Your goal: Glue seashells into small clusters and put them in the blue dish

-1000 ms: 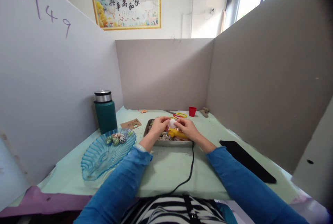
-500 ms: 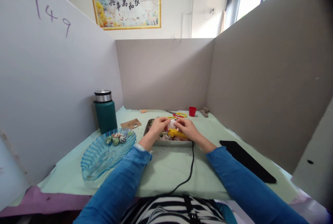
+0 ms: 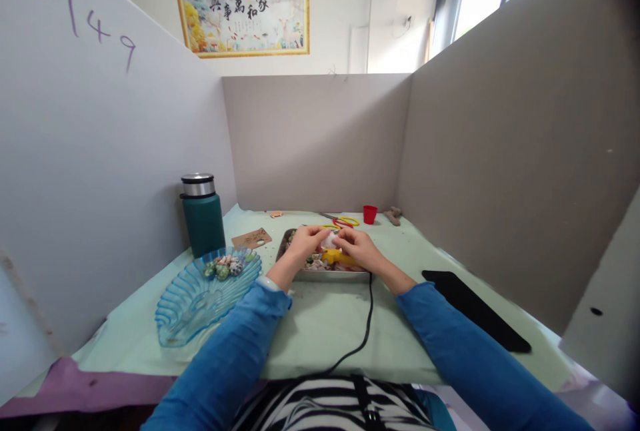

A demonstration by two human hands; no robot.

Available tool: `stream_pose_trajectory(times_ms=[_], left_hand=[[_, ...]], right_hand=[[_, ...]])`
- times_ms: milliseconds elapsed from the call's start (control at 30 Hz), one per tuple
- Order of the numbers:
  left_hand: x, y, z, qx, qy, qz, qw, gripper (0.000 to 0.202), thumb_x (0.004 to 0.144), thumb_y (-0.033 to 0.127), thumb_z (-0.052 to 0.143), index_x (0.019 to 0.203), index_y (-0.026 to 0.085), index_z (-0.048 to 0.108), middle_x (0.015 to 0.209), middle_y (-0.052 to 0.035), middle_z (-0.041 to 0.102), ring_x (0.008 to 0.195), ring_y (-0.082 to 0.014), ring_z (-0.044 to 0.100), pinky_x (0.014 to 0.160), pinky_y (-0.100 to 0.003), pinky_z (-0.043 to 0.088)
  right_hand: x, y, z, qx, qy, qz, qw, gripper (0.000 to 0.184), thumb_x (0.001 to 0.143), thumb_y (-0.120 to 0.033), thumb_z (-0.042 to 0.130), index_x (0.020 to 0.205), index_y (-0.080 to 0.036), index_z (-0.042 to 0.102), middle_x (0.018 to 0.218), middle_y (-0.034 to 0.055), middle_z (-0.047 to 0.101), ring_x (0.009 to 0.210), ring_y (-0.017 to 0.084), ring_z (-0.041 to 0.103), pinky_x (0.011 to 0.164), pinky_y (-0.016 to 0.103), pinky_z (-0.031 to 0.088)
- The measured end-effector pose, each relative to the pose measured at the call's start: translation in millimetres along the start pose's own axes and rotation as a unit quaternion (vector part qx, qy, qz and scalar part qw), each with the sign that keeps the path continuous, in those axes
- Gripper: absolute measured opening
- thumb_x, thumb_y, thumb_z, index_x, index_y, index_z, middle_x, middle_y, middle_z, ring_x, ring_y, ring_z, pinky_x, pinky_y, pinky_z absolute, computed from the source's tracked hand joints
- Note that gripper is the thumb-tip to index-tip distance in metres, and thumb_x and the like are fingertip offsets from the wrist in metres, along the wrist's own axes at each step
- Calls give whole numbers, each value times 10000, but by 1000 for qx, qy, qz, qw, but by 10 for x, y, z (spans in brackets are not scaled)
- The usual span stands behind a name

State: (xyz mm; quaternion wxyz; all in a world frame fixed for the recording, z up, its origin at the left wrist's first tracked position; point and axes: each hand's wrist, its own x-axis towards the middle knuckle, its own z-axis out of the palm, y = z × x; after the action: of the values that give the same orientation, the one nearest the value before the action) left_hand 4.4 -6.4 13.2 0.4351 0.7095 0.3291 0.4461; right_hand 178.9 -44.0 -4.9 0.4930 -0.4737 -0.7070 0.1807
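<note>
Both my hands meet over a metal tray point(image 3: 303, 275) of small shells at the middle of the table. My left hand point(image 3: 306, 243) and my right hand point(image 3: 361, 248) pinch a small white object point(image 3: 330, 239) between their fingertips. A yellow tool point(image 3: 336, 257) with a black cord point(image 3: 368, 324) lies under my right hand, the cord running back toward my body. Whether my right hand also grips the yellow tool I cannot make out.
A blue glass dish point(image 3: 200, 297) with a few shells sits at the left. Behind it stand a green flask point(image 3: 203, 215) and a brown card point(image 3: 253, 239). Yellow-handled scissors point(image 3: 341, 221), a red cup point(image 3: 370, 214) and a black mat point(image 3: 475, 311) lie to the right. Partition walls enclose the table.
My fingers shifted slightly on the white object; otherwise both hands stay in place over the tray.
</note>
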Motion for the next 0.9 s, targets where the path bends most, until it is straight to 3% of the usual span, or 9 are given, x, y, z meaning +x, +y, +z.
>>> stream_pose_trajectory(times_ms=[233, 433, 633, 767, 900], left_hand=[[5, -4, 2, 6, 2, -22, 1000, 412, 696, 555, 682, 626, 155, 611, 510, 33, 480, 492, -96, 454, 508, -226, 372], [28, -87, 54, -31, -7, -18, 999, 323, 695, 412, 764, 842, 134, 694, 733, -24, 642, 535, -76, 504, 507, -204, 410], [-1, 20, 1, -6, -3, -60, 998, 197, 733, 310, 723, 784, 131, 660, 636, 7, 593, 456, -68, 481, 473, -209, 401], [2, 294, -166, 134, -41, -41, 989, 167, 687, 296, 744, 716, 142, 686, 538, 20, 556, 429, -86, 481, 420, -208, 338], [-9, 612, -589, 241, -36, -5, 970, 112, 626, 240, 747, 692, 153, 722, 581, -7, 628, 469, -97, 506, 438, -208, 366]], right_hand=[[-11, -22, -9, -3, 6, 5, 1000, 282, 801, -473, 589, 732, -199, 590, 594, -23, 559, 571, 146, 511, 583, 274, 397], [-6, -11, -16, 16, 13, 11, 1000, 385, 795, -575, 596, 719, -198, 566, 595, -13, 554, 573, 152, 505, 566, 278, 399], [-4, -41, -19, 47, -1, 30, 998, 432, 773, -614, 611, 773, -183, 577, 677, -2, 583, 581, 138, 515, 573, 277, 425], [-3, -53, -21, 46, -13, 38, 998, 423, 763, -601, 622, 779, -180, 589, 687, 5, 604, 592, 141, 534, 582, 275, 446], [3, -14, -18, 41, -19, 46, 998, 403, 789, -584, 604, 784, -181, 594, 728, 19, 639, 601, 141, 549, 603, 278, 460]])
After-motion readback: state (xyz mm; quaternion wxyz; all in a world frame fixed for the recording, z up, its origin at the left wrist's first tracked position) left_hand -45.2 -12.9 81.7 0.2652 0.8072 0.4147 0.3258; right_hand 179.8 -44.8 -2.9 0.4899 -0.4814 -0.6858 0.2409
